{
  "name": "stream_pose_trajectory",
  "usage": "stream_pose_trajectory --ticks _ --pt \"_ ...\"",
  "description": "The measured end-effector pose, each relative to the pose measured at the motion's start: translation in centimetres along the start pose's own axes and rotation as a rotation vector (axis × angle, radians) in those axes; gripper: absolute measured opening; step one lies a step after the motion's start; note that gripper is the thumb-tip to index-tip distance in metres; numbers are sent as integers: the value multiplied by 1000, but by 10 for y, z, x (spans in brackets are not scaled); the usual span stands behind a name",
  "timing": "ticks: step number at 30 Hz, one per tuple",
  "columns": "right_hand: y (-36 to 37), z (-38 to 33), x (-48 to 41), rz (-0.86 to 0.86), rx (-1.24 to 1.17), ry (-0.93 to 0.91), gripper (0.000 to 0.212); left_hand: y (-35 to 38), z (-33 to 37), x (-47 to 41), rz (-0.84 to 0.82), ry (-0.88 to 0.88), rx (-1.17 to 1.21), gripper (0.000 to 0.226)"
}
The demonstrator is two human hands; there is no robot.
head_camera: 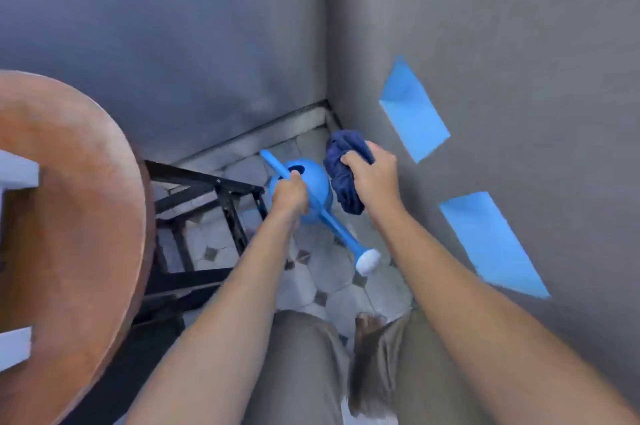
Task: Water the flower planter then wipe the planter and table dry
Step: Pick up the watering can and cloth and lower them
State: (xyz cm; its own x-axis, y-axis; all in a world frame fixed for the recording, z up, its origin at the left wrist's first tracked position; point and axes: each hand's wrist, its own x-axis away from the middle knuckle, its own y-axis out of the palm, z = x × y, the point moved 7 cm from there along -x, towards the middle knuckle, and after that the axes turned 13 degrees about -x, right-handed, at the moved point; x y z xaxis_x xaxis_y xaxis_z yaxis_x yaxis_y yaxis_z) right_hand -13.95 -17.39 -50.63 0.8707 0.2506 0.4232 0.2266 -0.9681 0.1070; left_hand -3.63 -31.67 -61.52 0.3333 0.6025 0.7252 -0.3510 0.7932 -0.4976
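Observation:
My left hand grips the handle of a round blue watering can. Its long spout points down toward me and ends in a white rose. The can hangs low over the tiled floor in the room's corner. Just to its right, my right hand is closed around a bunched dark blue cloth. A round wooden table fills the left of the view. White planter edges show at the far left, cut off by the frame.
Grey walls meet in a corner straight ahead. Two blue paper patches are stuck on the right wall. The table's black metal frame stands left of the can. Patterned floor tiles lie below, with my legs at the bottom.

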Motion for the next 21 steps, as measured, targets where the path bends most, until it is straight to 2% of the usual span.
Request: stream_pose_trajectory --ticks 2,5,8,13,15,19,21 --pt "5 38 -40 -6 0 -10 32 17 -3 -48 -12 12 -52 45" --pt "16 81 -88 -15 -37 -10 8 39 -5 -107 -49 59 -99 37" --pt "23 114 -126 -19 -60 -10 9 55 -9 -150 -69 53 -108 38" --pt "37 129 -176 -67 -103 -72 6 64 -12 -197 -96 87 -104 39" --pt "42 132 -186 -86 -128 -97 12 72 -20 -210 -124 100 -88 38" --pt "51 136 -189 -129 -179 -106 5 79 -25 -227 -172 145 -60 35" --pt "57 135 -189 -154 -205 -105 8 77 -27 -228 -181 150 -27 31"
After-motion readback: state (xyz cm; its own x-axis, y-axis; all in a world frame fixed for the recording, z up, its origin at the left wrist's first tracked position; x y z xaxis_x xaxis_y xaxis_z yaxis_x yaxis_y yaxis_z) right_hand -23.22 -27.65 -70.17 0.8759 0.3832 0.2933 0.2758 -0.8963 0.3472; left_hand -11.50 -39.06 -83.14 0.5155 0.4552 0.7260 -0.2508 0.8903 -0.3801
